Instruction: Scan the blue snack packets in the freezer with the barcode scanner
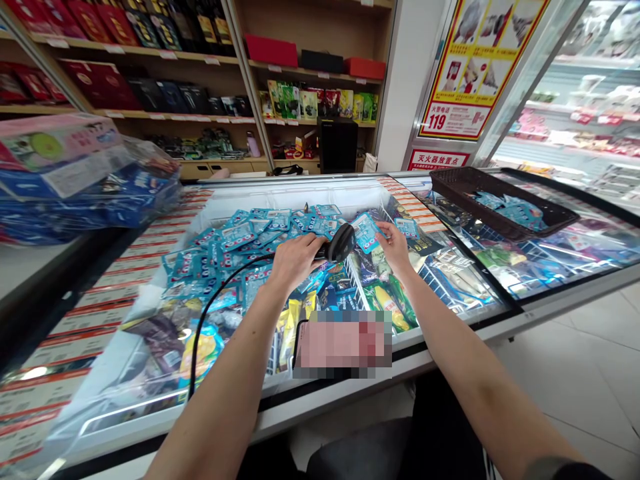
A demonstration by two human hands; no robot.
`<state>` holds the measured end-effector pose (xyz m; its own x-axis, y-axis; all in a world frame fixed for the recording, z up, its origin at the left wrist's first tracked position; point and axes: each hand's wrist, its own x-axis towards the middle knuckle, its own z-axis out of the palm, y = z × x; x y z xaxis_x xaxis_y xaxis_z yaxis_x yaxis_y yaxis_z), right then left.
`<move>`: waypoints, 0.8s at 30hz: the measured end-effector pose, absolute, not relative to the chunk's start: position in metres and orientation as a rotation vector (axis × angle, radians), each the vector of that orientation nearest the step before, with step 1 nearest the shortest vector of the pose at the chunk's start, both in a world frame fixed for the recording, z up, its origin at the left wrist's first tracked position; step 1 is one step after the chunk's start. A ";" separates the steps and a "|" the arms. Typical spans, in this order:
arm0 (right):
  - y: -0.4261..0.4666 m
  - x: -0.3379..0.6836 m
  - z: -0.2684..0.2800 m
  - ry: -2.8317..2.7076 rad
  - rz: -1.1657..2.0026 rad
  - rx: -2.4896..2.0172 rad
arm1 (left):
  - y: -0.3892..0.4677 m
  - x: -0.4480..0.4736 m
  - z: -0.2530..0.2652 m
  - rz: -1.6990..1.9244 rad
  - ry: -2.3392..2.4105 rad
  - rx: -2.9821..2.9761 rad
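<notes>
A heap of blue packets (250,233) is carried by the freezer (550,305); a blurred flat object (345,347) is laid near its front edge, a brown basket (457,181) rightward.

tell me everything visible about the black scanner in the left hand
The black scanner looks like hard plastic, with a broad, rounded head on a handle. The left hand grips the handle, hiding much of it. It is held over the blue packets, its head beside the packet in the right hand; whether they touch is unclear. A black cable curves away from the handle.
</notes>
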<state>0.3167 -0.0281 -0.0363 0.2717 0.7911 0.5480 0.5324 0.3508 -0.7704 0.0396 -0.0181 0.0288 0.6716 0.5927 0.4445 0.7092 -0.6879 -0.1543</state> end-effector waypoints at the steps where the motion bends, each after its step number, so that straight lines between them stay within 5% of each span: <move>1: -0.028 0.317 -0.037 -1.389 0.265 -1.300 | -0.018 0.040 0.029 -0.518 -1.036 -2.573; 24: -0.031 0.317 -0.034 -1.300 0.066 -1.316 | -0.019 0.040 0.031 -0.488 -0.992 -2.565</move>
